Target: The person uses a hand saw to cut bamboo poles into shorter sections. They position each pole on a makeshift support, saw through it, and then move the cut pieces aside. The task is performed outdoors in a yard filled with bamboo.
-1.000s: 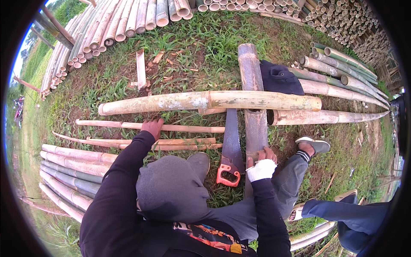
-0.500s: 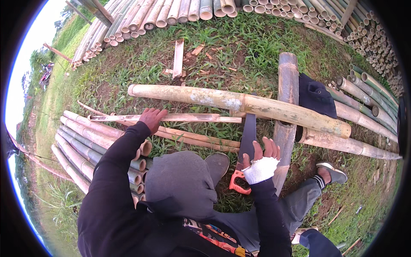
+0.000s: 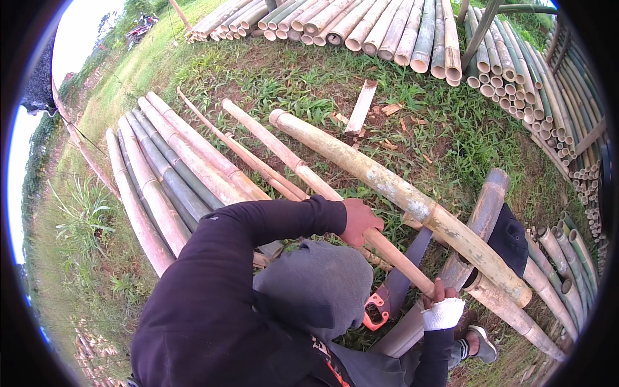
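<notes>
A long split bamboo strip slants from upper left down to the right across my body, its rounded side facing up. My left hand is closed round it past the middle. At the near right end, the fingers of my right hand, in a white fingerless glove, pinch the tip. Partly beneath the strip lies a handsaw with a dark blade and an orange handle. Beyond it, a thick bamboo pole rests across a stout dark log.
Several bamboo poles lie side by side on my left. Another thin strip is next to them. Stacked bamboo lines the far side. A dark cloth cap hangs by the log. A flat offcut lies on the grass.
The strip has turned over and come nearer, swinging to a slant. My right hand has moved from open above the saw to the strip's end. The view has turned left.
</notes>
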